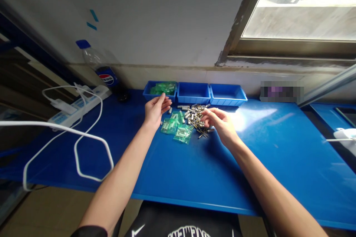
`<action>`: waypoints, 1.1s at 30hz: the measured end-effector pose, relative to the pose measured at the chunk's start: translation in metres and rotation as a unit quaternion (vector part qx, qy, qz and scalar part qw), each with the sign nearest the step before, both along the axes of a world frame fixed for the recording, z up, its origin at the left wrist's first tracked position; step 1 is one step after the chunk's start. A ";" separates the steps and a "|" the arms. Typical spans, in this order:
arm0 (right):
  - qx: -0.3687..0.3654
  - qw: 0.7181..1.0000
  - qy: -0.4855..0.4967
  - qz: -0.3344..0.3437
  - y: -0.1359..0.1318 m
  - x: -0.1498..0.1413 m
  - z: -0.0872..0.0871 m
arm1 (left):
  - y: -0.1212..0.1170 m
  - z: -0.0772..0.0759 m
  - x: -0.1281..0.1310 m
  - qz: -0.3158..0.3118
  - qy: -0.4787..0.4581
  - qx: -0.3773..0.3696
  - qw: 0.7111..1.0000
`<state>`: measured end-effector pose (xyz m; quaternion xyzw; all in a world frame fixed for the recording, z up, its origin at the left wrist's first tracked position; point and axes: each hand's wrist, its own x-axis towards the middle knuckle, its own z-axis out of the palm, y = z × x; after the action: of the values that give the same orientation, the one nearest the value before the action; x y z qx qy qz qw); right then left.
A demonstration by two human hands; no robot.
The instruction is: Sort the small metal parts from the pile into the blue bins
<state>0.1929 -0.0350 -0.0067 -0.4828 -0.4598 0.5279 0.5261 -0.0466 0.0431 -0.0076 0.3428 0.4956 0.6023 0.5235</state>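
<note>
A heap of small metal parts (195, 116) lies on the blue table (194, 170) in front of three blue bins. Several green plastic bags (178, 129) holding parts lie just left of the heap. My left hand (155, 109) hovers near the left bin (160, 90), fingers loosely curled, with nothing visible in them. My right hand (219, 122) reaches over the right side of the heap, fingers bent down onto the parts. Whether it grips one is hidden.
The left bin holds green bags; the middle bin (194, 93) and right bin (228, 95) look bare. A Pepsi bottle (100, 67) stands at the wall. A white power strip (79, 105) and looping cable (83, 148) occupy the left side.
</note>
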 end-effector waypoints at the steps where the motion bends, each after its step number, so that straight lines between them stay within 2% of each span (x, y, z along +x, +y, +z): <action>1: 0.000 1.000 -0.001 0.000 0.000 0.000 0.000 | -0.003 0.003 -0.002 -0.028 0.086 0.033 0.995; 3: 0.001 1.000 -0.003 -0.001 0.000 -0.001 0.001 | -0.007 0.010 -0.007 -0.068 0.253 0.131 0.956; 6: 0.003 1.000 -0.004 -0.003 0.001 -0.001 0.002 | -0.010 0.017 -0.015 -0.151 0.423 0.239 0.861; 8: 0.006 1.000 0.001 -0.003 0.001 -0.001 0.003 | -0.008 0.015 -0.019 -0.134 0.484 0.265 0.823; 11: 0.010 1.000 0.011 -0.005 0.001 0.000 0.002 | -0.003 0.002 -0.020 -0.077 0.517 0.241 0.818; 16: 0.023 0.999 -0.023 -0.013 0.000 0.001 0.000 | -0.005 -0.015 -0.005 -0.073 0.473 0.195 0.856; 23: 0.035 0.995 -0.088 0.011 -0.006 -0.004 0.000 | -0.010 -0.021 0.027 -0.039 0.328 0.183 0.926; 25: 0.040 0.995 -0.094 0.017 -0.007 -0.005 0.000 | -0.008 -0.019 0.026 -0.038 0.281 0.183 0.941; 27: 0.046 0.993 -0.110 0.021 -0.007 -0.006 0.000 | -0.007 -0.013 0.017 -0.054 0.266 0.192 0.943; 29: 0.053 0.990 -0.132 0.024 -0.007 -0.006 -0.001 | -0.008 -0.002 0.003 -0.134 0.320 0.205 0.915; 31: 0.062 0.985 -0.158 0.027 -0.007 -0.005 -0.002 | -0.011 0.011 -0.013 -0.243 0.420 0.215 0.847; 33: 0.086 0.975 -0.201 0.031 -0.007 -0.003 -0.002 | -0.014 0.021 -0.027 -0.307 0.490 0.226 0.784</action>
<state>0.1895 -0.0417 -0.0092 -0.5171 -0.6148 0.3948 0.4459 -0.0739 0.0293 0.0134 0.8342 0.4036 0.2560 0.2752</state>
